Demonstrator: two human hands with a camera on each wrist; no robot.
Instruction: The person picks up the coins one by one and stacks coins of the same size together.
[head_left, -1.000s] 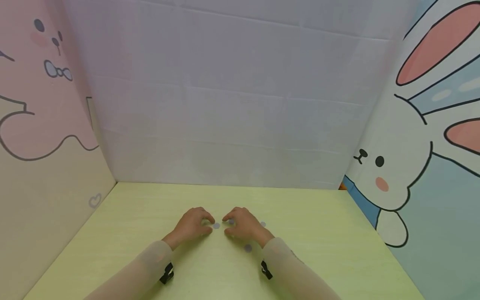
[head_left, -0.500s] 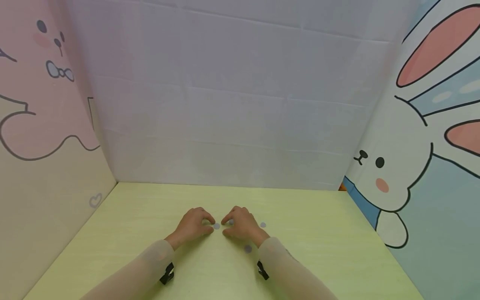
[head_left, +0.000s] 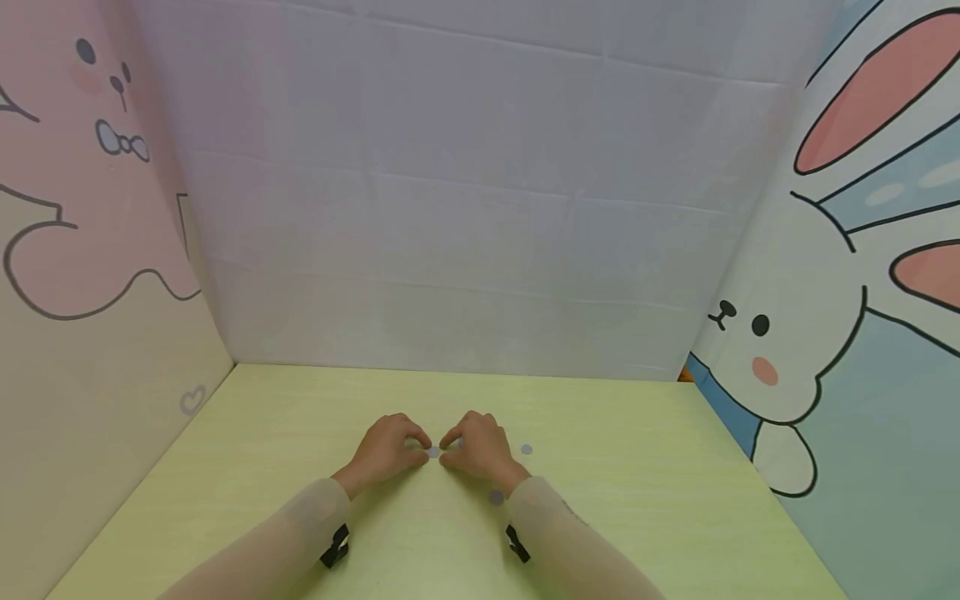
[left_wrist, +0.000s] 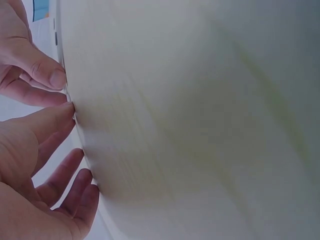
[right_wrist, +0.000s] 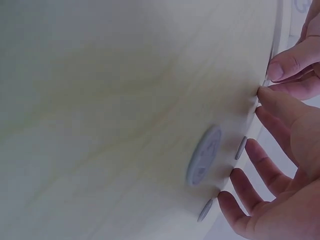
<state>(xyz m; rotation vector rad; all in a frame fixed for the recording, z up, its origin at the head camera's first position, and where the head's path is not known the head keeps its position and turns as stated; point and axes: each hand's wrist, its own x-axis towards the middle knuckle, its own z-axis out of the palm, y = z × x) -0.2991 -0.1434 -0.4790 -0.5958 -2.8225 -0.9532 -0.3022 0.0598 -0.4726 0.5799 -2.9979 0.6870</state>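
Several grey coins lie flat on the pale yellow table. One coin point(head_left: 432, 452) lies between my two hands, partly covered by fingertips. My left hand point(head_left: 386, 447) stands at its left, thumb and forefinger spread a little, fingertips down on the table. On the other side my right hand point(head_left: 480, 450) has the same bent-finger pose, its thumb and forefinger near that coin. A second coin point(head_left: 461, 443) is partly hidden behind the right fingers. In the right wrist view, an embossed coin point(right_wrist: 204, 156) lies near the right hand point(right_wrist: 290, 165). Neither hand visibly grips anything.
Another coin point(head_left: 527, 449) lies right of the right hand, and one more coin point(head_left: 497, 497) sits beside the right wrist. A white sheet point(head_left: 465, 208) closes the back. Walls with cartoon drawings, including a rabbit point(head_left: 795, 350), flank the table point(head_left: 300, 400).
My right hand has shifted slightly left, closer to the left hand and the coin between them. The left hand has barely moved, and the coins appear to lie where they were.
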